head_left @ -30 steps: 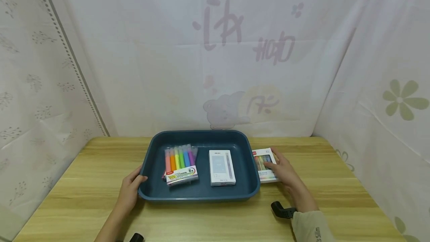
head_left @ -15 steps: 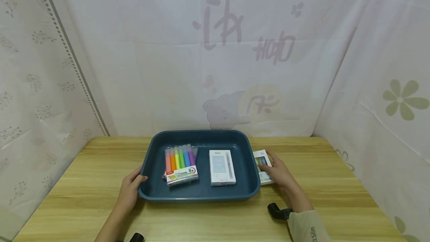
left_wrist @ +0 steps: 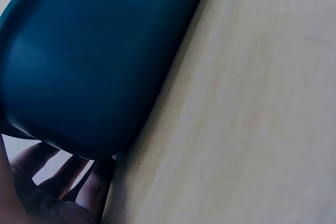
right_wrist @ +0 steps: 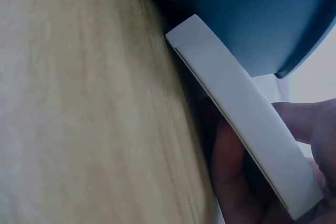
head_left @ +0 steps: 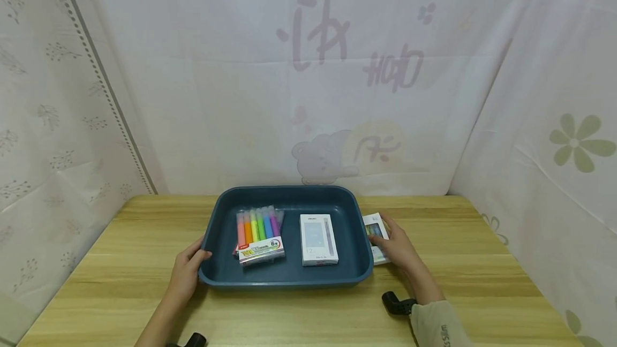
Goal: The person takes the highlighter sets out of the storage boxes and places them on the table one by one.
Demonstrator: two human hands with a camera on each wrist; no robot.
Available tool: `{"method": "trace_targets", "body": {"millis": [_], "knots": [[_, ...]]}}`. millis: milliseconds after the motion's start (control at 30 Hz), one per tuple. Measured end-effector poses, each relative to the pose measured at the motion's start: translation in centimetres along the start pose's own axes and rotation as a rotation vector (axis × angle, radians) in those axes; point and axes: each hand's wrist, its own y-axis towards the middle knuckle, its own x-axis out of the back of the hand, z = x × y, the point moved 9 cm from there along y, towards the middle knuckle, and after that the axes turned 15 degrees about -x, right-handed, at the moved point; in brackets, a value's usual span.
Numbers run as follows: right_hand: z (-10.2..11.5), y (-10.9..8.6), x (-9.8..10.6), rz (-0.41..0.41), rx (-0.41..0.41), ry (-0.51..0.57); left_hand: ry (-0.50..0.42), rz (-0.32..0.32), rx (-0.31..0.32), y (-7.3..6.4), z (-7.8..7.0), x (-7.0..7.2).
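The right hand (head_left: 402, 246), thumb in front and fingers curled behind, pinches a tilted white window box (head_left: 376, 227), partly covered, right of the blue tray (head_left: 293, 276); the left hand (head_left: 185, 272) grips the tray's left rim, fingertips hidden; its forearm is cut off at the near edge.

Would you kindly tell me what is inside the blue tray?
The blue tray holds a pack of six markers and, right of it, a white box. An item beneath the pack is mostly covered, so I cannot identify it.

The tray (head_left: 292, 237) looks smooth plastic (faintly glossy), the tabletop (head_left: 299, 315) grained wood.
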Motion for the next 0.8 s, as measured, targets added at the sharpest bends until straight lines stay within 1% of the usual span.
{"method": "trace_targets", "body": {"millis": [167,400,633,800], "knots": [[0.3,-0.3,0.1,-0.027,-0.008,-0.021,-0.007,-0.001,0.010,-0.1,0.0,-0.1],[0.8,-0.5,0.6,-0.108,0.025,-0.114,0.047,-0.006,-0.039,0.0,-0.6,0.1],[0.9,-0.6,0.9,-0.156,0.025,-0.156,0.038,-0.009,-0.035,0.0,-0.5,0.1],[0.8,-0.5,1.1,-0.181,0.020,-0.154,0.043,-0.005,-0.012,0.0,-0.2,0.1]]}}
